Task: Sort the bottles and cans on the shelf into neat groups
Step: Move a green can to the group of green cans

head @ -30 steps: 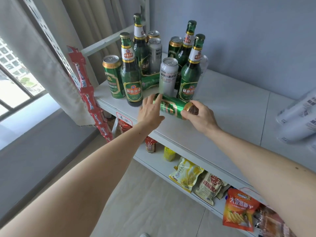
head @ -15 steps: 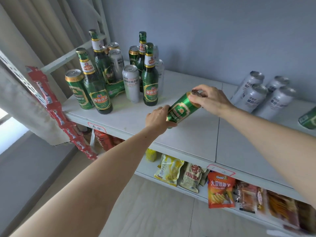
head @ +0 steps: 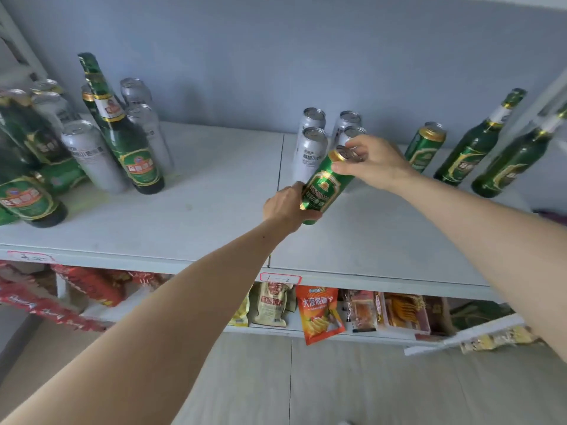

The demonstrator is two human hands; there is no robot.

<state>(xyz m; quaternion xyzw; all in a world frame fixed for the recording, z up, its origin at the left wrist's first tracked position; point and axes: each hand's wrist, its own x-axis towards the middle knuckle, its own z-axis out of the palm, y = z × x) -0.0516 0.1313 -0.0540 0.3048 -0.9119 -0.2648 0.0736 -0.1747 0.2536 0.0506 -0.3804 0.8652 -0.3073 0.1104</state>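
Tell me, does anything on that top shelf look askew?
Yes: a green can lies on its side among the upright bottles at the left. The tilted green can is merely held by both hands.

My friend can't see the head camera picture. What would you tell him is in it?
Two hands, the left hand low and the right hand on top, hold a tilted green can over a white shelf, near four silver cans. Green bottles stand at the right.

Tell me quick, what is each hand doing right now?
Left hand: holding the bottom end of the tilted green metal beer can.
Right hand: fingers holding the same can's gold-rimmed top.
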